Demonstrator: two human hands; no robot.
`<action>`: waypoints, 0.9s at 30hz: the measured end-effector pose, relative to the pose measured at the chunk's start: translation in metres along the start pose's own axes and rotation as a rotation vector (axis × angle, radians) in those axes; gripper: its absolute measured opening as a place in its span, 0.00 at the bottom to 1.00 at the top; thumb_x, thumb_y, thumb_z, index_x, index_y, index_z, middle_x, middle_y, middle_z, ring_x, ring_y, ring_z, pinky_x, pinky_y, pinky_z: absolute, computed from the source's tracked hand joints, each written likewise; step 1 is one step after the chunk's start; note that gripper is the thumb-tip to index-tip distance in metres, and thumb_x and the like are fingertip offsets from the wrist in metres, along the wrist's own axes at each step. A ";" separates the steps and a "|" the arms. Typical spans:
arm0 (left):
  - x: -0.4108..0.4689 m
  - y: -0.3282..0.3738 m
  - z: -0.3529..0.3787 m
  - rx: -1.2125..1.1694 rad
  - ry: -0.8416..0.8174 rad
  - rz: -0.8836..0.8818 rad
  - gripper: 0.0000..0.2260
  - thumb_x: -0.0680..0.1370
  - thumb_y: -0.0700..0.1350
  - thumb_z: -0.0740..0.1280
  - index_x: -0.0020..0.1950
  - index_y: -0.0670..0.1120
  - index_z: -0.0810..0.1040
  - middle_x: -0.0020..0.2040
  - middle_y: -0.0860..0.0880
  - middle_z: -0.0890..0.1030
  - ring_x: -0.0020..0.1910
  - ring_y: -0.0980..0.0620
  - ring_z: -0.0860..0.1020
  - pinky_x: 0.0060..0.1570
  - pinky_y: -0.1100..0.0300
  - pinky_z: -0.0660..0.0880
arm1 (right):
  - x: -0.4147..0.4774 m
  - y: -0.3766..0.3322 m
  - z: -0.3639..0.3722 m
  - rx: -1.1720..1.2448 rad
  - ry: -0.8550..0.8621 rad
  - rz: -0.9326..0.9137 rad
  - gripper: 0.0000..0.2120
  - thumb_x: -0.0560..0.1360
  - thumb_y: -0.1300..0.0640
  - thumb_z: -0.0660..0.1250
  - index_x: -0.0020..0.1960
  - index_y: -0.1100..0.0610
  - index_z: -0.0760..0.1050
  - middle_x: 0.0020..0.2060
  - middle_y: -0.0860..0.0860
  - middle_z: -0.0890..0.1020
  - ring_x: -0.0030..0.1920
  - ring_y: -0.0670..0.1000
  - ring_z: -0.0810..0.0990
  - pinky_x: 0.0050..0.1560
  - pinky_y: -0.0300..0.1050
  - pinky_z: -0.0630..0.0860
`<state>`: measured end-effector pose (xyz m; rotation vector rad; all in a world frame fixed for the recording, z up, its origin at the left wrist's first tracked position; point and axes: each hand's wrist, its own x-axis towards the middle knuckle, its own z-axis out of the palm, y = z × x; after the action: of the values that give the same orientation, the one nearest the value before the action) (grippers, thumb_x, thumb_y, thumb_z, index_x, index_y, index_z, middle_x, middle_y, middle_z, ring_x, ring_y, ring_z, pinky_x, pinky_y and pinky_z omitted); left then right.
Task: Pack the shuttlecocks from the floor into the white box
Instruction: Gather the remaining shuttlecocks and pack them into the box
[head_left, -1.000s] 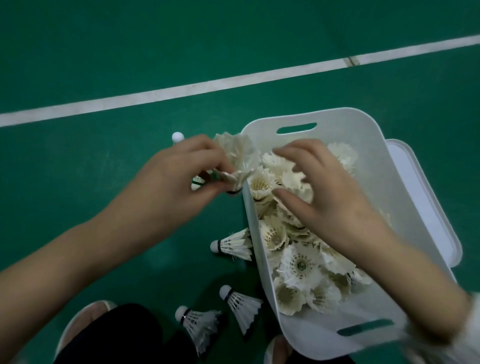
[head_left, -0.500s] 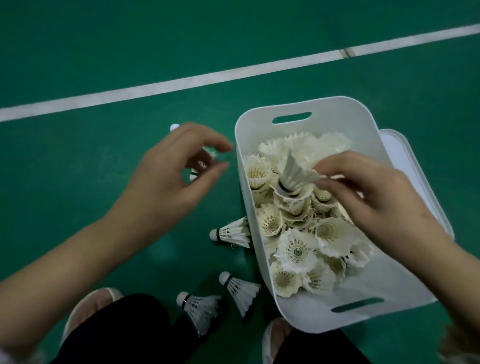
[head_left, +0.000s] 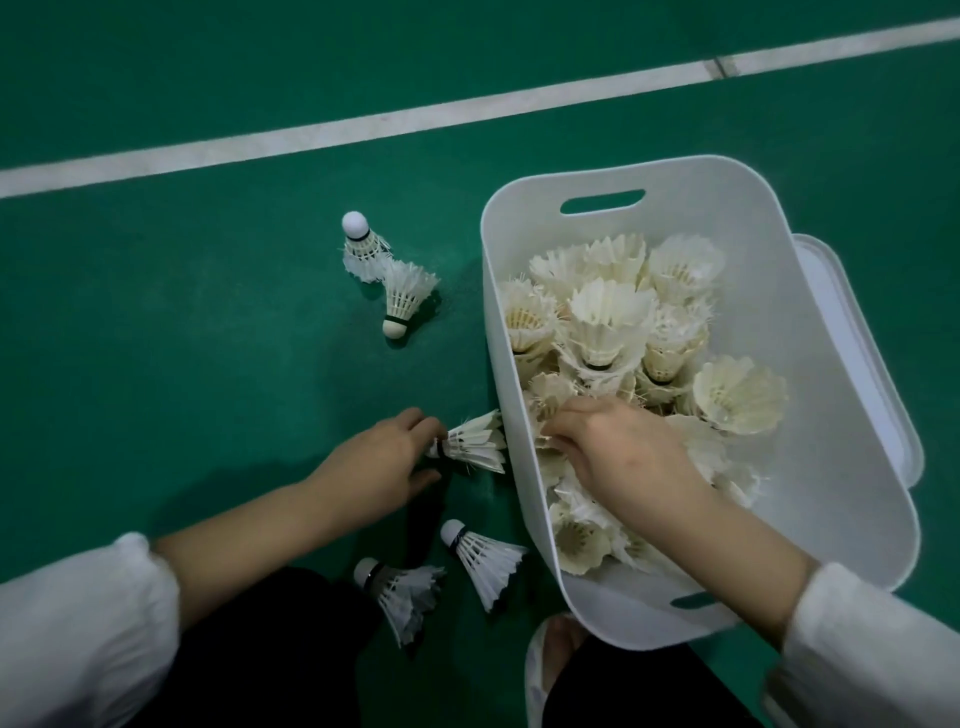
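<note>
The white box (head_left: 810, 291) stands on the green floor at the right, holding several white feather shuttlecocks (head_left: 608, 322). My left hand (head_left: 384, 462) is low on the floor just left of the box, its fingers pinching the cork end of a lying shuttlecock (head_left: 475, 441). My right hand (head_left: 623, 452) reaches inside the box near its left wall, fingers curled down among the shuttlecocks; whether it grips one is hidden. Two shuttlecocks (head_left: 395, 280) lie together further up the floor. Two others (head_left: 483, 561) (head_left: 402, 592) lie near my knees.
A white lid (head_left: 878, 374) lies under the box's right side. A white court line (head_left: 467, 111) crosses the green floor at the top. My dark trousers (head_left: 249, 670) and a light shoe (head_left: 550, 660) fill the bottom edge.
My left hand dropped from beside the box's far corner down to the shuttlecock by the box wall. My right hand let go of the shuttlecock it held and moved to the box's left side.
</note>
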<state>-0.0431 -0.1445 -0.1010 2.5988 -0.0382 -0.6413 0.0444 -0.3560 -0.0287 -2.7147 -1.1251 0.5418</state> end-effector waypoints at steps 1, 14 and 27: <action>0.001 0.000 0.000 0.007 0.013 0.015 0.16 0.75 0.49 0.65 0.62 0.49 0.69 0.57 0.49 0.71 0.50 0.48 0.74 0.44 0.55 0.72 | 0.003 -0.003 0.000 -0.023 -0.001 0.023 0.09 0.77 0.56 0.60 0.52 0.52 0.78 0.47 0.45 0.79 0.49 0.51 0.78 0.38 0.42 0.72; 0.025 0.009 0.006 0.591 0.099 0.691 0.22 0.63 0.44 0.73 0.57 0.48 0.75 0.54 0.50 0.80 0.43 0.52 0.77 0.33 0.61 0.73 | -0.016 -0.011 -0.038 0.001 0.060 0.052 0.10 0.77 0.55 0.60 0.56 0.50 0.76 0.49 0.47 0.80 0.46 0.52 0.80 0.38 0.49 0.77; -0.005 -0.030 -0.032 0.231 0.418 0.327 0.08 0.72 0.47 0.59 0.37 0.45 0.75 0.37 0.48 0.78 0.41 0.46 0.74 0.40 0.53 0.75 | 0.087 -0.103 -0.080 -0.043 0.010 -0.228 0.12 0.76 0.56 0.58 0.57 0.58 0.73 0.52 0.54 0.76 0.52 0.57 0.75 0.50 0.49 0.69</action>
<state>-0.0357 -0.1030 -0.0866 2.8023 -0.4154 0.0283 0.0649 -0.2220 0.0498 -2.5721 -1.4350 0.4742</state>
